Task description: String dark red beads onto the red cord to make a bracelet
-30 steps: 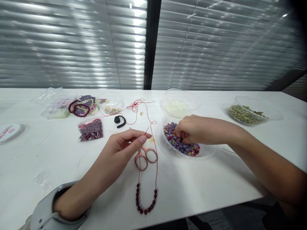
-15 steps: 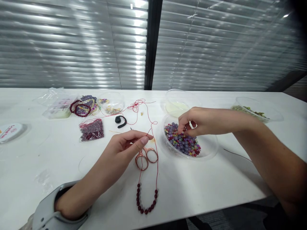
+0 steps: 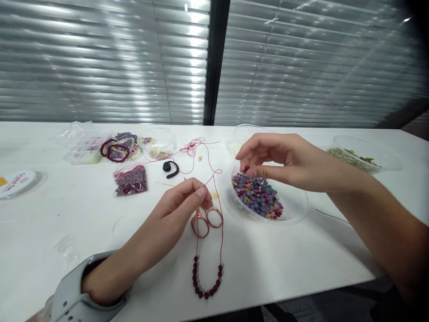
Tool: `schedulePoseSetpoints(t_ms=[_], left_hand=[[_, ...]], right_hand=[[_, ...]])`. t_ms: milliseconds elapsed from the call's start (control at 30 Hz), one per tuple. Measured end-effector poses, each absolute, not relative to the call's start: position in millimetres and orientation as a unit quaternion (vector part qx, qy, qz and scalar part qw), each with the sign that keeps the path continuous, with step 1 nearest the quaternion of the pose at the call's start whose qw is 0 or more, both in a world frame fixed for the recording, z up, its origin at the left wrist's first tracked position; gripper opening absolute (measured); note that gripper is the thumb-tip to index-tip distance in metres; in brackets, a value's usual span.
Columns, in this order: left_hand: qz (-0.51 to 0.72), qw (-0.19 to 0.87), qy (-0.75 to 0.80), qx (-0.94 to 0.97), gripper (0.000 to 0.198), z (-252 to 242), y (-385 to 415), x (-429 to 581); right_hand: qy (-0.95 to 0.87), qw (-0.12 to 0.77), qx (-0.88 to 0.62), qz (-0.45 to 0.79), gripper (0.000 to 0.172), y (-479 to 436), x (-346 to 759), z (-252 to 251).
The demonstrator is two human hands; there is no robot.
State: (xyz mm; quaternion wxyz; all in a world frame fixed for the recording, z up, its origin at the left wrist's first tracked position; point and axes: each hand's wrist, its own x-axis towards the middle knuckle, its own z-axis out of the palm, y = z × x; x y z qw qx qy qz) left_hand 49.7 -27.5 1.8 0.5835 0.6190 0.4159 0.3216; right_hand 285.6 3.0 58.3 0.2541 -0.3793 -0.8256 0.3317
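At the far left of the white table (image 3: 40, 232) sits a round spool (image 3: 18, 184). Next come a plastic bag (image 3: 83, 145), dark red bracelets (image 3: 114, 151), a bag of dark red beads (image 3: 130, 181) and a clear bowl of gold findings (image 3: 157, 145). A black earpiece (image 3: 170, 167) rests near a tangled red thread (image 3: 191, 148). Your left hand (image 3: 177, 203), with a grey cuff (image 3: 83, 286) at its wrist, pinches something too fine to make out, just above rose-gold scissors (image 3: 206, 222). The thread runs down past them to a strand of dark red beads (image 3: 206, 286). Your right hand (image 3: 284, 163) curls above a clear bowl of mixed beads (image 3: 258, 197), thumb and forefinger slightly apart. A dark red bead (image 3: 246, 169) sits at the thumb; you cannot tell if it is held. Further right is a clear bowl of green pieces (image 3: 353, 156).
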Motion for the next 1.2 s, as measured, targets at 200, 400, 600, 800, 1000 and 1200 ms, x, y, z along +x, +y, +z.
schedulePoseSetpoints(t_ms=[200,400,600,800,1000,1200], left_hand=[[0.323,0.611,0.390,0.609,0.026,2,-29,49],[0.328,0.619,0.374,0.608,0.026,4,-30,50],[0.342,0.608,0.355,0.622,0.026,6,-32,48],[0.339,0.606,0.357,0.624,0.025,6,-32,48],[0.322,0.608,0.367,0.626,0.024,7,-31,51],[0.321,0.612,0.373,0.619,0.024,8,-32,51]], right_hand=[[-0.694,0.364,-0.339,0.520,0.015,-4,260,39],[-0.632,0.387,-0.311,0.596,0.017,-10,253,33],[-0.617,0.386,-0.322,0.605,0.016,-14,250,31],[-0.611,0.391,-0.322,0.608,0.018,-15,248,29],[-0.599,0.395,-0.322,0.618,0.019,-14,249,28],[-0.581,0.391,-0.322,0.637,0.019,-14,248,28]])
